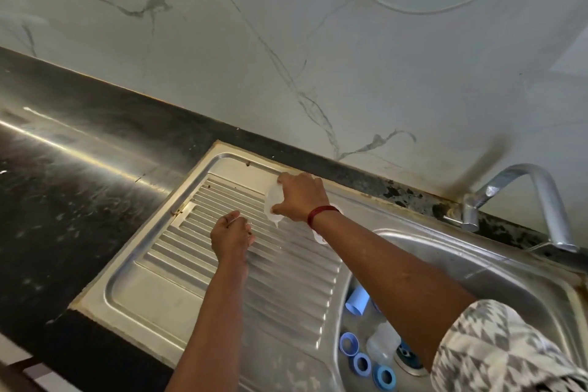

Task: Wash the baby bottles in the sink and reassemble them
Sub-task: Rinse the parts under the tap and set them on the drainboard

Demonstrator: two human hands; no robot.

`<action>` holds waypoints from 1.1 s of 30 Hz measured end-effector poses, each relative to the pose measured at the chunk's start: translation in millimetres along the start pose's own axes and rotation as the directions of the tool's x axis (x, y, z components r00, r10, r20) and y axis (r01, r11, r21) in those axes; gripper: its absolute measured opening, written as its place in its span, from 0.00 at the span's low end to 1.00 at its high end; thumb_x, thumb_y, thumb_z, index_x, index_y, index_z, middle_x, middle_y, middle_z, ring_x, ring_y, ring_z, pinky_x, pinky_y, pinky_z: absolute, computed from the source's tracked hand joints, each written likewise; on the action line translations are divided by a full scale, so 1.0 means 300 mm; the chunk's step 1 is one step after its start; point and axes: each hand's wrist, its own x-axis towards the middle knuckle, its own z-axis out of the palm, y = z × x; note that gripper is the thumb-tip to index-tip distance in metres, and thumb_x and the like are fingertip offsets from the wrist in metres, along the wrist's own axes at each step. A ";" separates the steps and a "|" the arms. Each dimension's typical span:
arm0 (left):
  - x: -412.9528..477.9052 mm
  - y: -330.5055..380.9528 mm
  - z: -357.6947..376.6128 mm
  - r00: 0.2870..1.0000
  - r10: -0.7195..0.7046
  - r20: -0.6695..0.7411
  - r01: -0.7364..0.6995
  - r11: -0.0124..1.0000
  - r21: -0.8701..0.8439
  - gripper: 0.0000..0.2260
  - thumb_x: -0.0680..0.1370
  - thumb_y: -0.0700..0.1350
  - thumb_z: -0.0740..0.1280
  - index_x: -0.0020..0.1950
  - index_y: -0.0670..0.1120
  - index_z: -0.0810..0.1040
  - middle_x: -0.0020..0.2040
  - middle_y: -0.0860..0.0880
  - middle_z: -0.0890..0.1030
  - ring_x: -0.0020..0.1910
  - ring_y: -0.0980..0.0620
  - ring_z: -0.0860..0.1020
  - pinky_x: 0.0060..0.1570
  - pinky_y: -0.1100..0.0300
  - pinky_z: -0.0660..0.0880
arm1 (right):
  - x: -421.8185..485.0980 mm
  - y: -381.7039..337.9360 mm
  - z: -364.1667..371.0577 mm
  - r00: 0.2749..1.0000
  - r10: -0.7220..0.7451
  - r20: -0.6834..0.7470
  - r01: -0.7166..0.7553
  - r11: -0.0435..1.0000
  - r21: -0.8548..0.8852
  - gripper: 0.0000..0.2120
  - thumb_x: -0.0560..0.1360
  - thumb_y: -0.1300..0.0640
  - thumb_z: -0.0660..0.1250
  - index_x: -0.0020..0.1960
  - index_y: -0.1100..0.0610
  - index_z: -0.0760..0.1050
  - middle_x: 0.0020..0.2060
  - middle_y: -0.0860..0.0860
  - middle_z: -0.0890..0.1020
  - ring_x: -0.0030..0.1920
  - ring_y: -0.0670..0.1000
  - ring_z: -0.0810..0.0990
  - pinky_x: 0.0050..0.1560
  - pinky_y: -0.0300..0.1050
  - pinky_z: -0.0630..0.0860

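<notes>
Baby bottle pieces are found in two places on the steel sink unit: one is held at the far edge of the draining board, the rest are gathered in the basin. A marbled grey wall (381, 57) fills the upper half of the view, and a dark countertop (79, 184) is spread below it to the left. The draining board (286, 283), ribbed and wet, is set into that countertop, with the basin (483, 264) adjoining it on the right. A bent chrome tap (537, 194) is mounted behind the basin, beside the wall.

Both arms are stretched over the draining board; a patterned sleeve (509, 356) is seen on the right one. The right hand (302, 197), with a red bracelet (321, 212) at the wrist, is closed around a clear bottle (273, 200), which is pressed near the board's back rim. The left hand (230, 232) is held just above the ribs, apart from the bottle, its fingers curled inward; whether anything is pinched in them cannot be told.

A small whitish piece (319, 237) is partly hidden under the right wrist. In the basin, a second clear bottle (383, 344) is lying near the drain (409, 358), a pale blue cap (358, 299) is leaned against the wall, and three blue rings (362, 363) are lined up beside the bottle.
</notes>
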 end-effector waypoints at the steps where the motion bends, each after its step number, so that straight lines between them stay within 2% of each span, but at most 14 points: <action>1: 0.008 -0.004 -0.002 1.000 0.000 0.001 0.000 1.000 0.001 0.10 0.78 0.35 0.66 0.58 0.44 0.79 0.43 0.44 0.79 0.41 0.49 0.77 0.38 0.57 0.76 | 0.008 -0.001 0.002 1.000 0.003 -0.006 -0.003 1.000 -0.004 0.29 0.73 0.42 0.71 0.69 0.54 0.70 0.62 0.55 0.79 0.62 0.57 0.76 0.64 0.53 0.70; 4: 0.020 -0.011 -0.011 1.000 -0.017 0.005 0.017 1.000 0.004 0.10 0.78 0.35 0.66 0.58 0.44 0.78 0.41 0.45 0.78 0.37 0.50 0.75 0.33 0.59 0.74 | 0.027 -0.004 0.004 1.000 0.012 -0.008 -0.012 1.000 -0.010 0.30 0.73 0.42 0.71 0.70 0.54 0.69 0.63 0.56 0.79 0.63 0.57 0.76 0.65 0.54 0.71; 8: 0.018 -0.023 -0.017 1.000 -0.020 0.009 0.020 1.000 0.020 0.09 0.79 0.35 0.65 0.57 0.44 0.78 0.39 0.45 0.77 0.34 0.51 0.74 0.32 0.59 0.73 | 0.041 -0.009 0.011 1.000 0.021 -0.013 -0.021 1.000 -0.005 0.31 0.73 0.40 0.71 0.70 0.53 0.69 0.63 0.55 0.79 0.62 0.57 0.76 0.65 0.54 0.71; 24: 0.010 -0.032 -0.028 0.999 0.029 0.014 -0.030 0.996 0.087 0.09 0.79 0.38 0.67 0.57 0.48 0.79 0.46 0.41 0.81 0.41 0.47 0.77 0.36 0.59 0.77 | 0.038 -0.016 0.012 0.999 0.038 0.027 -0.039 0.998 0.054 0.34 0.72 0.40 0.72 0.72 0.53 0.66 0.66 0.55 0.76 0.64 0.57 0.75 0.66 0.55 0.72; 26: 0.002 -0.023 -0.026 0.999 0.034 0.017 -0.035 0.995 0.092 0.09 0.79 0.39 0.68 0.57 0.48 0.79 0.48 0.42 0.82 0.44 0.45 0.79 0.41 0.57 0.80 | 0.031 -0.011 0.011 0.999 0.043 0.030 -0.044 0.997 0.059 0.35 0.71 0.41 0.73 0.72 0.53 0.65 0.66 0.55 0.76 0.64 0.58 0.75 0.66 0.55 0.72; 29: -0.021 -0.003 -0.022 0.999 0.045 0.018 -0.047 0.994 0.095 0.09 0.79 0.39 0.69 0.57 0.50 0.79 0.53 0.42 0.82 0.52 0.43 0.81 0.53 0.48 0.81 | 0.013 0.002 0.002 0.999 0.044 0.014 -0.045 0.996 0.075 0.36 0.71 0.41 0.74 0.72 0.53 0.65 0.65 0.55 0.77 0.64 0.58 0.75 0.66 0.55 0.73; 33: -0.085 0.033 -0.008 0.994 0.106 0.025 -0.109 0.984 0.138 0.10 0.79 0.40 0.69 0.59 0.48 0.78 0.54 0.43 0.82 0.53 0.43 0.81 0.56 0.46 0.80 | -0.043 0.023 -0.015 0.996 0.046 -0.074 -0.034 0.987 0.159 0.35 0.70 0.43 0.75 0.71 0.53 0.67 0.64 0.55 0.78 0.62 0.56 0.77 0.65 0.53 0.75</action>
